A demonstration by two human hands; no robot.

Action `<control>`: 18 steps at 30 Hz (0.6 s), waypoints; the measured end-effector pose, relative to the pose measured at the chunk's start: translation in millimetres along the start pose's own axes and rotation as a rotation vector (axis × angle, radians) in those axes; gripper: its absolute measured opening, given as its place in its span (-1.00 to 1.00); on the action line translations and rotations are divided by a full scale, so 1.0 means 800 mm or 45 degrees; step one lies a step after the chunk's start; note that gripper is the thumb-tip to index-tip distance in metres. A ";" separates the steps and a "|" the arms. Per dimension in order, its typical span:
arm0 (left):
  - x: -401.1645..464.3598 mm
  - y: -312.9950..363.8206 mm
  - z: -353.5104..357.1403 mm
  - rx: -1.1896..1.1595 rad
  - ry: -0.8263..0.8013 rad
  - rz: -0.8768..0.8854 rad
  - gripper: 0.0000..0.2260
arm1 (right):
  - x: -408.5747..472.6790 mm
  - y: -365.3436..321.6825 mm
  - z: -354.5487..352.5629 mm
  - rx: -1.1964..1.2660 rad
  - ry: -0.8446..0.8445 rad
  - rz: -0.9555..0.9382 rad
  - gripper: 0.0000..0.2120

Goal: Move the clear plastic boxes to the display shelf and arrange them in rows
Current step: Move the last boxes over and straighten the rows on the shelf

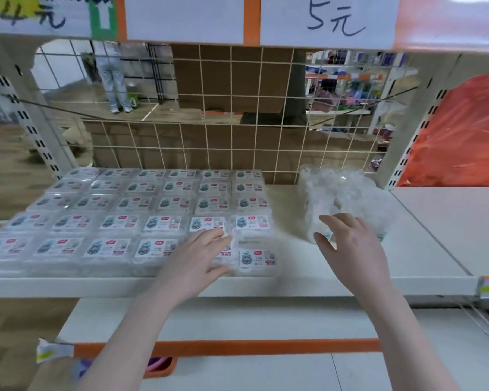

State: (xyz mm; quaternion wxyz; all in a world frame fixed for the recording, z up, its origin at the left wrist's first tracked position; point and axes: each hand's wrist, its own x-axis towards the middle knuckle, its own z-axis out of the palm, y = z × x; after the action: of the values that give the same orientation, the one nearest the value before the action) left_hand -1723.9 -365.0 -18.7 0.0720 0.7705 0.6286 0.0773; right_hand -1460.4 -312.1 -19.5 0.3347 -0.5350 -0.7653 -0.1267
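Under your left hand [199,253], fingers flat and spread: clear plastic boxes [130,218], labelled, in rows on the display shelf [288,286]. Beyond your right hand [350,244], fingers spread: clear plastic bag [347,193].

On the display shelf [350,283] the boxes [130,218] lie in rows on the left part, from the near edge to the far wire grid [237,142]. Right of them lies a plastic bag [347,198]. The left hand [198,258] rests on the near right boxes; the right hand [353,246] is before the bag. A lower shelf [237,317] is below.
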 end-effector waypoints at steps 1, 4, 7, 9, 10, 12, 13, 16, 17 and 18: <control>-0.001 -0.003 0.002 -0.005 0.012 0.005 -0.47 | -0.004 0.000 -0.001 -0.005 0.001 0.018 -0.73; -0.002 -0.010 0.006 -0.034 0.052 0.005 -0.48 | -0.014 -0.001 -0.005 -0.004 -0.002 0.064 -0.73; -0.003 -0.016 0.008 -0.036 0.084 0.024 -0.49 | -0.026 0.000 -0.008 -0.022 -0.026 0.108 -0.72; -0.005 -0.020 0.009 -0.050 0.088 0.044 -0.49 | -0.036 0.002 -0.010 -0.034 -0.046 0.160 -0.72; -0.005 -0.022 0.009 -0.057 0.088 0.053 -0.49 | -0.042 0.003 -0.012 -0.046 -0.057 0.189 -0.71; -0.006 -0.024 0.010 -0.059 0.080 0.058 -0.49 | -0.054 0.007 -0.015 -0.075 -0.080 0.246 -0.70; -0.006 -0.024 0.010 -0.058 0.079 0.056 -0.49 | -0.060 0.010 -0.017 -0.080 -0.094 0.278 -0.70; -0.006 -0.020 0.007 -0.072 0.078 0.034 -0.48 | -0.073 0.020 -0.023 -0.089 -0.119 0.347 -0.72; -0.005 -0.016 0.006 -0.075 0.076 0.027 -0.47 | -0.076 0.026 -0.026 -0.101 -0.116 0.363 -0.72; -0.003 -0.010 0.004 -0.071 0.078 0.025 -0.47 | -0.080 0.031 -0.029 -0.114 -0.109 0.382 -0.72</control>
State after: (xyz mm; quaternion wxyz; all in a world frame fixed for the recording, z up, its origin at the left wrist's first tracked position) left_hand -1731.6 -366.1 -23.6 0.0735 0.7715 0.6206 0.1191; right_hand -1416.1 -361.7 -47.6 0.2928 -0.6625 -0.6840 -0.0862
